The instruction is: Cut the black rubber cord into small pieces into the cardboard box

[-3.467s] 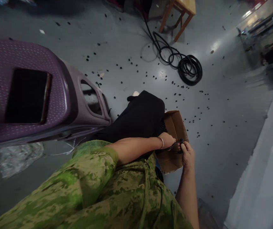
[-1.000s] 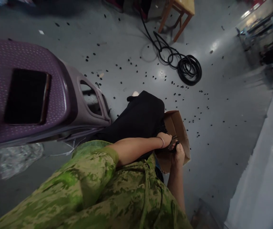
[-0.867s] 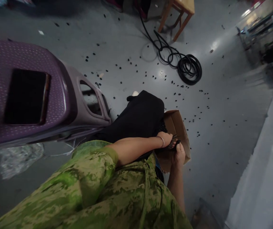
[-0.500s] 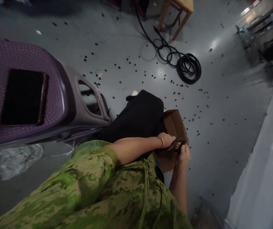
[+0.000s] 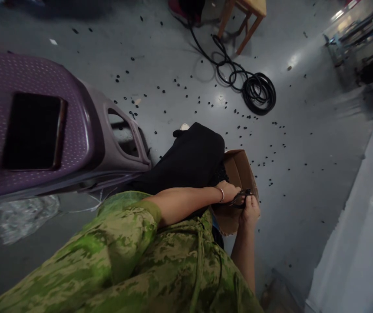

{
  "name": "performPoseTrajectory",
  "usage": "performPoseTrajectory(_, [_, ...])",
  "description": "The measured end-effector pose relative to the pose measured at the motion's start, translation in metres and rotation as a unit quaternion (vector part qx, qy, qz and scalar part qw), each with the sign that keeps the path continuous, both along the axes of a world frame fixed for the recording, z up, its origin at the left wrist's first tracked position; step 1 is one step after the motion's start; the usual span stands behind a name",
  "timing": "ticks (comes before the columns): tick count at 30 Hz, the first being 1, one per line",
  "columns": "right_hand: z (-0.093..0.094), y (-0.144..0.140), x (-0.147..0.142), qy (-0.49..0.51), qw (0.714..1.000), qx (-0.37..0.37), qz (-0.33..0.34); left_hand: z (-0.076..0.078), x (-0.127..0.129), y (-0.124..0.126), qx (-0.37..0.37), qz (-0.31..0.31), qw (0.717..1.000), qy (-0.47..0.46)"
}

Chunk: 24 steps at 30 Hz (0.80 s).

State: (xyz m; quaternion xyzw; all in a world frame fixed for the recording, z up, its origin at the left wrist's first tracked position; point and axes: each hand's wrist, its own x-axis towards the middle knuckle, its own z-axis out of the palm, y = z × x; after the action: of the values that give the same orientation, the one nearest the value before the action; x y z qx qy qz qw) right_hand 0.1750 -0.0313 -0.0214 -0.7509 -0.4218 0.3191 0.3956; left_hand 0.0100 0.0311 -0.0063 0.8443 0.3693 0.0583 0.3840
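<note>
My left hand, with a bracelet at the wrist, is closed on one end of a thin, dark, flexible-looking piece. Its exact kind cannot be made out. The fingers of my right hand pinch the other end, close to the left hand. Both hands are over an open cardboard box beside my leg. Many small black pieces lie inside the box, partly hidden by my knee and left hand.
Small black rings are scattered over the grey floor. A purple plastic stool with a phone on it stands at left. A coiled black cable, a wooden stool and another person's shoe are ahead.
The dark piece has shifted and bent slightly between my hands, while both hands stay almost in place. The other person's foot at the top has moved.
</note>
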Motion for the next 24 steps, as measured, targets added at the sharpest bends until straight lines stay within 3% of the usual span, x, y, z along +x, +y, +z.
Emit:
performPoseTrajectory(4, [0.0020,0.0003,0.0015,-0.006,1.000,0.007,-0.012,0.0016,-0.0012,0.0003,0.001,0.013,1.000,0.008])
performPoseTrajectory(10, [0.0023,0.0022,0.0017,-0.025,0.999,-0.003,0.031,0.0031,-0.0023,0.0007,-0.004,0.006,1.000,0.009])
performPoseTrajectory(24, [0.0009,0.0020,0.0045,-0.039,0.998,-0.020,0.047,0.0045,-0.0035,0.0010,-0.021,0.000,1.000,0.018])
